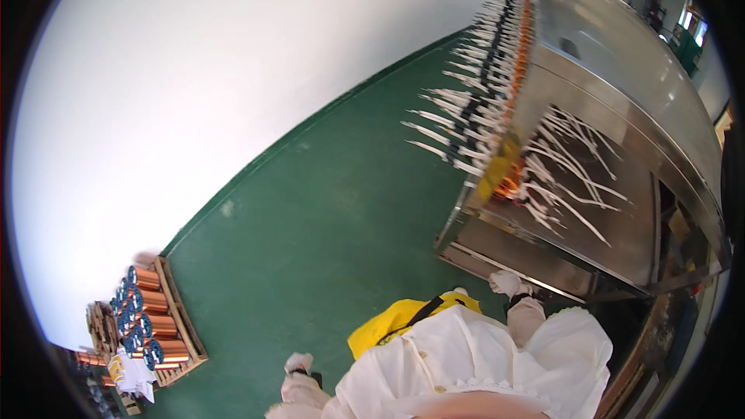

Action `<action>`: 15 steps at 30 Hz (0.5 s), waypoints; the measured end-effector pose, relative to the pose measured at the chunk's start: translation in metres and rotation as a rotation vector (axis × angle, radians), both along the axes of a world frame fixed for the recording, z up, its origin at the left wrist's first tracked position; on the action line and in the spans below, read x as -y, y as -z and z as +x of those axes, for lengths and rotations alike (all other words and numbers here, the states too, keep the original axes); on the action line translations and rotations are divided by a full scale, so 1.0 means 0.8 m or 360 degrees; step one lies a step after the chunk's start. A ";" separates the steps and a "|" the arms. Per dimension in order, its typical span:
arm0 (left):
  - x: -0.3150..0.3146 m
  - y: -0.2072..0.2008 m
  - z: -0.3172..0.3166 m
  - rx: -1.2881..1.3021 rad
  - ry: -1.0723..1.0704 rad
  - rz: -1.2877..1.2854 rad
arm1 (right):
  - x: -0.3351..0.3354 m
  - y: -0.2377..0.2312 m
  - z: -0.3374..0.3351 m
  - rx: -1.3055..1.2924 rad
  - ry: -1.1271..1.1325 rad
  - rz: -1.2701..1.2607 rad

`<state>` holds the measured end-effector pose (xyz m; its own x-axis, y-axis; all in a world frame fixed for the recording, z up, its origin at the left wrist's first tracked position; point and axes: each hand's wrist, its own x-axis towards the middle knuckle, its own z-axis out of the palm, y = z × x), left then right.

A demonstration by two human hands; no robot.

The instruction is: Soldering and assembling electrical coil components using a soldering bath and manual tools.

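My left hand (299, 362), in a white glove, hangs low over the green floor, apart from any object. Its fingers are too small and blurred to read. My right hand (508, 283), also in a white glove, is curled beside the front lower edge of a metal bench (489, 244); I see nothing in it. On the bench, several white-sleeved wire leads (570, 159) fan out from an orange copper winding (508, 186). More white leads (469, 112) stick out leftward in a long row, with dark bands around them.
A wooden pallet (182, 318) with several copper wire spools (159, 326) stands at the lower left by the white wall (194, 70). Green floor (310, 209) lies between wall and bench. A steel hood (621, 39) overhangs the bench. Yellow cloth (396, 322) hangs at my front.
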<state>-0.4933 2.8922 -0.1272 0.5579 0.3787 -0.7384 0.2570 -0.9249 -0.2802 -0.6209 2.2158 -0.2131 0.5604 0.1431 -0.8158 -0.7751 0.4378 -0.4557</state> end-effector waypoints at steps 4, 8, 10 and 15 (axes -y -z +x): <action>-0.043 -0.009 -0.060 0.0152 -0.0539 -0.0311 | -0.094 -0.093 0.177 0.0395 -0.1243 -0.1628; -0.007 0.027 -0.090 0.0132 -0.0603 -0.0520 | -0.144 -0.068 0.294 0.0464 -0.1086 -0.1326; 0.042 0.004 -0.052 0.0270 -0.0811 -0.0704 | -0.142 -0.026 0.334 0.0426 -0.1240 -0.1342; 0.078 -0.006 0.072 0.0344 -0.1275 -0.0822 | -0.213 -0.071 0.469 0.0007 -0.1789 -0.1296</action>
